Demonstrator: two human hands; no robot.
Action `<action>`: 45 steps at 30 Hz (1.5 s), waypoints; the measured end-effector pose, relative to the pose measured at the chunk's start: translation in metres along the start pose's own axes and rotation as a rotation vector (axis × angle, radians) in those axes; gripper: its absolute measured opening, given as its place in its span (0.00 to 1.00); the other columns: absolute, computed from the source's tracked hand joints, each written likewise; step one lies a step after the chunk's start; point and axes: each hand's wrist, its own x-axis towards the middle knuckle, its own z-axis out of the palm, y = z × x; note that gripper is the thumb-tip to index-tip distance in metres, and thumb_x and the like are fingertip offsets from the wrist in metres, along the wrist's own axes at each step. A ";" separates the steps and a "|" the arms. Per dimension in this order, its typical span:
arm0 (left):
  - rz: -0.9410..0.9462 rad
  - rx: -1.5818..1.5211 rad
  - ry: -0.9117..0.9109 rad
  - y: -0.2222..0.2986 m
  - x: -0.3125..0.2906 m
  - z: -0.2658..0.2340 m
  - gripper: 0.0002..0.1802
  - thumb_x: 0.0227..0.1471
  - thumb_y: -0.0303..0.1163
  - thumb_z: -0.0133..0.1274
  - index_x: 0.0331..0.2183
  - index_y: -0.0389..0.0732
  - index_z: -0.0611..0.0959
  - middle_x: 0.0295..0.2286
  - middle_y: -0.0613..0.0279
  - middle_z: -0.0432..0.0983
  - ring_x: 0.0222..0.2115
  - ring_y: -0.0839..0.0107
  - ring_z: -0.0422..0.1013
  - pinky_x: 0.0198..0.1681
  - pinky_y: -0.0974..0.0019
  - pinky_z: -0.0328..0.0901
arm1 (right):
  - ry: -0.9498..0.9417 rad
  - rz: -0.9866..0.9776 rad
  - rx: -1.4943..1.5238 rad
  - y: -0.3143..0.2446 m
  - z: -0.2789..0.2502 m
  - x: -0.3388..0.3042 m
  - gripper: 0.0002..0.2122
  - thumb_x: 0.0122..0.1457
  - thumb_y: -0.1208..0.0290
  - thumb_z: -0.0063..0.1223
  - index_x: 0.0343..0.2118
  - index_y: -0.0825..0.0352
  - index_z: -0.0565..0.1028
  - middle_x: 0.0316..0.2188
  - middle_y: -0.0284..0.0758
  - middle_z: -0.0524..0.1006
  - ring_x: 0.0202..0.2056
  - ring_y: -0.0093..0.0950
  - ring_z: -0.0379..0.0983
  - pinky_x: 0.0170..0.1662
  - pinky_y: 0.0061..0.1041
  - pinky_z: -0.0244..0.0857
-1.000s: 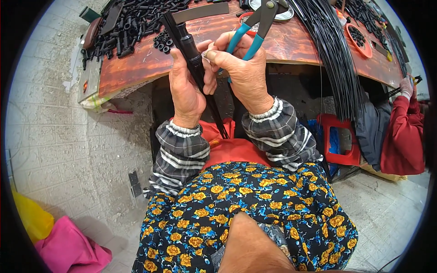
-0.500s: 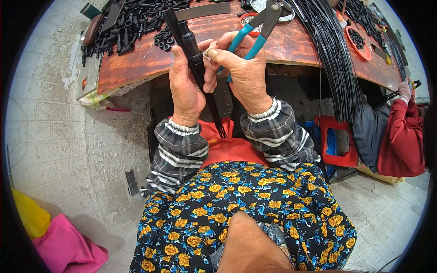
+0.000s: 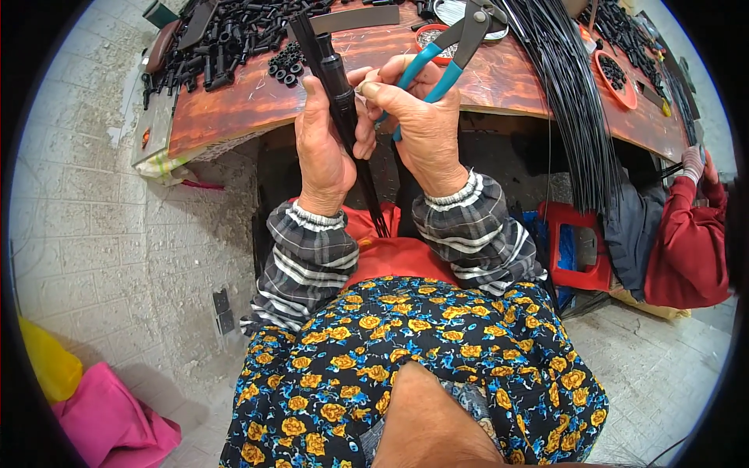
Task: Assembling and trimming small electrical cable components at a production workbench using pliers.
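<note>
In my left hand (image 3: 328, 152) is a folded black umbrella frame (image 3: 335, 78), a slim bundle of ribs with a tubular collar, standing nearly upright and tilted left at its top. Its lower end reaches down to the red cloth on my lap. My right hand (image 3: 425, 117) keeps teal-handled pliers (image 3: 446, 58) tucked in the palm, their jaws pointing up and away from the frame. The right thumb and fingertips pinch close beside the collar, meeting the left fingertips. Whatever small piece lies between them is too small to make out.
Black tubular parts (image 3: 226, 47) and black rings (image 3: 286, 64) lie on the reddish wooden table (image 3: 226, 117). A red-rimmed bowl (image 3: 431, 33) holds small pieces. Long black rods (image 3: 573, 117) hang over the edge at right. Beyond a red stool (image 3: 573, 242), another person's red sleeve (image 3: 690, 246) shows.
Both hands and the frame shift very slightly within the view, along with the table. My grip on the frame and the pliers stays the same.
</note>
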 end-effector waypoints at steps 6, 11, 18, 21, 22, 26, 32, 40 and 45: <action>-0.007 0.004 0.025 0.000 0.001 0.002 0.39 0.58 0.63 0.34 0.44 0.33 0.76 0.19 0.66 0.68 0.13 0.81 0.59 0.13 0.76 0.51 | -0.011 -0.021 -0.028 0.000 -0.003 0.000 0.05 0.51 0.83 0.55 0.31 0.72 0.72 0.32 0.44 0.78 0.26 0.21 0.73 0.30 0.20 0.69; -0.003 -0.009 -0.002 -0.001 0.002 -0.001 0.39 0.58 0.62 0.34 0.44 0.33 0.76 0.18 0.67 0.68 0.13 0.81 0.59 0.13 0.76 0.51 | -0.035 -0.023 -0.129 0.000 -0.001 0.000 0.05 0.52 0.82 0.55 0.30 0.73 0.71 0.29 0.41 0.77 0.21 0.22 0.73 0.23 0.20 0.69; 0.011 0.059 0.081 0.003 -0.005 0.011 0.37 0.59 0.62 0.35 0.43 0.34 0.77 0.15 0.68 0.66 0.11 0.80 0.58 0.13 0.75 0.51 | -0.102 -0.857 -0.783 0.019 -0.011 0.009 0.03 0.53 0.84 0.51 0.30 0.70 0.70 0.22 0.34 0.73 0.14 0.20 0.69 0.15 0.19 0.63; -0.012 -0.024 -0.042 0.005 -0.006 -0.002 0.37 0.60 0.60 0.33 0.46 0.34 0.74 0.14 0.68 0.65 0.10 0.80 0.57 0.12 0.75 0.52 | -0.201 -0.285 -0.542 -0.001 0.000 -0.004 0.05 0.54 0.86 0.50 0.33 0.73 0.69 0.28 0.41 0.76 0.19 0.25 0.73 0.23 0.23 0.71; -0.023 -0.062 -0.085 0.003 -0.004 -0.005 0.37 0.60 0.61 0.32 0.47 0.34 0.74 0.14 0.68 0.64 0.10 0.80 0.57 0.12 0.75 0.52 | -0.192 -0.093 -0.363 -0.013 0.004 0.000 0.06 0.53 0.86 0.51 0.34 0.74 0.69 0.28 0.40 0.76 0.20 0.25 0.74 0.22 0.22 0.71; -0.040 -0.112 -0.089 0.004 -0.002 -0.009 0.40 0.59 0.62 0.30 0.48 0.33 0.73 0.13 0.68 0.62 0.09 0.80 0.55 0.12 0.75 0.51 | -0.381 -0.012 -0.548 -0.023 -0.008 0.026 0.07 0.55 0.72 0.56 0.29 0.71 0.74 0.22 0.32 0.77 0.23 0.19 0.72 0.26 0.17 0.65; -0.020 0.007 -0.095 0.014 -0.001 -0.017 0.50 0.55 0.70 0.24 0.48 0.29 0.72 0.09 0.70 0.58 0.08 0.80 0.51 0.12 0.75 0.50 | -0.396 -0.132 -1.130 -0.052 -0.028 0.016 0.09 0.56 0.66 0.56 0.28 0.68 0.76 0.17 0.34 0.73 0.20 0.27 0.69 0.25 0.24 0.62; -0.094 -0.026 -0.081 0.018 -0.003 -0.023 0.48 0.56 0.68 0.25 0.47 0.28 0.72 0.10 0.71 0.55 0.07 0.80 0.49 0.12 0.73 0.49 | -0.557 -0.175 -1.856 -0.055 -0.039 0.002 0.11 0.50 0.69 0.58 0.36 0.64 0.74 0.20 0.42 0.72 0.26 0.46 0.70 0.28 0.41 0.63; -0.099 0.000 -0.062 0.020 -0.004 -0.027 0.50 0.54 0.70 0.25 0.47 0.29 0.72 0.10 0.71 0.55 0.08 0.80 0.50 0.12 0.74 0.49 | -0.547 -0.347 -1.789 -0.052 -0.037 0.003 0.18 0.49 0.73 0.58 0.45 0.63 0.69 0.29 0.41 0.72 0.35 0.43 0.71 0.35 0.38 0.65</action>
